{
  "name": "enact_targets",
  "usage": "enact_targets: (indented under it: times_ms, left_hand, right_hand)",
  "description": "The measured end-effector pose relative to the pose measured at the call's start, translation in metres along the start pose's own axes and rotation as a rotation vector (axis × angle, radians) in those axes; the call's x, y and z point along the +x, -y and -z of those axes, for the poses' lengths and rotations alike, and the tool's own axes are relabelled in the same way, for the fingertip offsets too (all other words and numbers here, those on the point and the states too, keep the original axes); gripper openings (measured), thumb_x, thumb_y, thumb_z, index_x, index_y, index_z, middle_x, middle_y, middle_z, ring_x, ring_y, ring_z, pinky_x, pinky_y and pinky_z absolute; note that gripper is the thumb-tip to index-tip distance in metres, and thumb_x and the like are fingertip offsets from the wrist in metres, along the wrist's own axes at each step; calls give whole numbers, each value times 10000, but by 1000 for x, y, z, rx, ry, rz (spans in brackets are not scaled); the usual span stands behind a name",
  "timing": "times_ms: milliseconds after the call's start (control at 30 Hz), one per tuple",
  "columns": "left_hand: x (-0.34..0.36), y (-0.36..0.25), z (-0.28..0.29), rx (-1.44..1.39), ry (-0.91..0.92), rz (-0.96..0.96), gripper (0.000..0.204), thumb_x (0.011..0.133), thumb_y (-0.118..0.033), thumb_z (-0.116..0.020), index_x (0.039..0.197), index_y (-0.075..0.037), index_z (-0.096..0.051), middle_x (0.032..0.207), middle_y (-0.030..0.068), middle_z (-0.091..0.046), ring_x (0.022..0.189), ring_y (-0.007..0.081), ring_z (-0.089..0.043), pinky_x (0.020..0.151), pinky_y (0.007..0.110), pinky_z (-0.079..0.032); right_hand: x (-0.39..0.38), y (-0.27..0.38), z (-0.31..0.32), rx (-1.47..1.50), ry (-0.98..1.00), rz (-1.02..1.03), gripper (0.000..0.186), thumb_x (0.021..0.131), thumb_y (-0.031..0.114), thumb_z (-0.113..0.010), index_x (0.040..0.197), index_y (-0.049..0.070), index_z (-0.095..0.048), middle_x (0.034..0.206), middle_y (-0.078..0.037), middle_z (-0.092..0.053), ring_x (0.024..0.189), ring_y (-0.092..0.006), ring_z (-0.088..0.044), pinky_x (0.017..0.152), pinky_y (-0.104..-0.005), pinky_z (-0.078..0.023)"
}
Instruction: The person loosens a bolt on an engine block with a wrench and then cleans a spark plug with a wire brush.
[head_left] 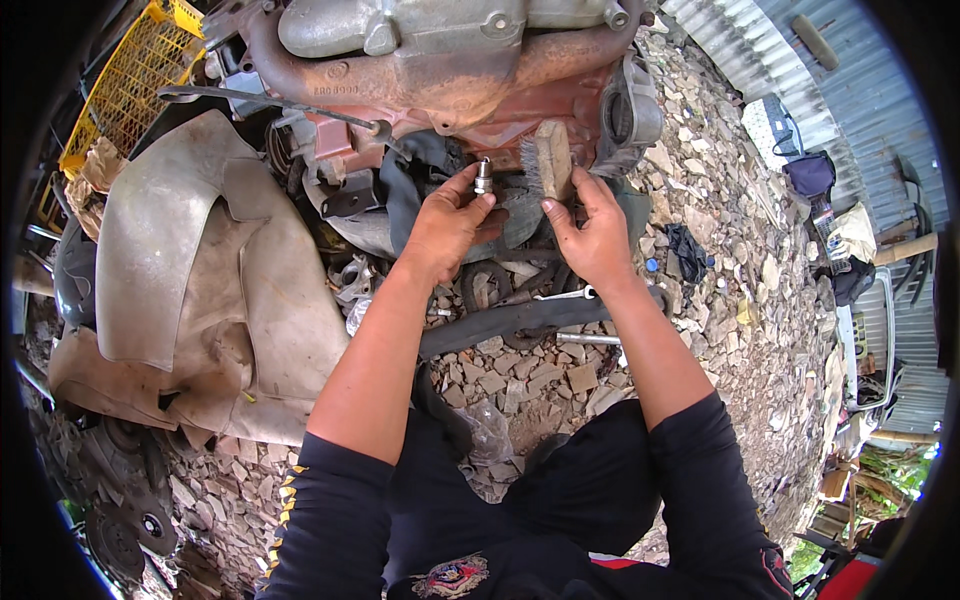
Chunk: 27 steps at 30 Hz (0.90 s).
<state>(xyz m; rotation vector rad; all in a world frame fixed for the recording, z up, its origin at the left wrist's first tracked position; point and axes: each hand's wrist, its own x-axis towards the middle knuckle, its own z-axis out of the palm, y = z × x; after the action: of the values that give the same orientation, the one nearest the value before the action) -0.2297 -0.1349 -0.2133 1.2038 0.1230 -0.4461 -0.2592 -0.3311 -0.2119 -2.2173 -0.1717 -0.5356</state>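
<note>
Between the thumb and fingers of my left hand [447, 222] is a spark plug [484, 178], held upright with its metal body showing. My right hand [592, 228] grips a wooden wire brush [553, 160], whose bristles face left toward the plug. A gap separates the brush from the plug. Just beyond both hands stands a rusty engine [410, 80] with a reddish block and a grey metal top. Dark cloth [420, 178] hangs behind my left hand.
A long-handled tool [270, 100] lies across the engine's left side. Below my hands are a wrench [568, 294], a metal bar [588, 338] and a black hose [500, 325]. Stiff tan sheeting [290, 300] spreads at left, near a yellow crate [130, 75]. Broken stones [740, 400] cover the ground.
</note>
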Motion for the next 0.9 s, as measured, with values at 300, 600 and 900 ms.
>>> enact_targets:
  times_ms: [300, 600, 900]
  left_hand:
    - [5, 8, 3, 213, 33, -89, 431, 929, -31, -610, 1310, 65, -435, 1134, 121, -638, 978, 180, -658, 776, 300, -536]
    - [-1, 5, -9, 214, -174, -172, 270, 993, -168, -554, 1163, 40, -583, 903, 68, -670, 733, 141, -668, 637, 259, -544]
    - [-3, 1, -3, 413, -228, -189, 294, 1001, -238, -544, 1140, 7, -630, 833, 37, -663, 594, 97, -594, 541, 251, -471]
  right_hand:
    - [2, 24, 4, -92, 6, 124, 474, 828, 144, -729, 1220, -57, -553, 1134, -209, -596, 999, -374, -609, 847, -378, -500]
    - [-5, 14, -7, -173, 103, 179, 463, 812, 128, -709, 1215, -34, -550, 1113, -202, -585, 986, -408, -594, 834, -420, -498]
    - [3, 40, -13, -70, -41, 194, 412, 814, 94, -696, 1181, -22, -550, 1057, -207, -585, 952, -415, -589, 815, -433, -490]
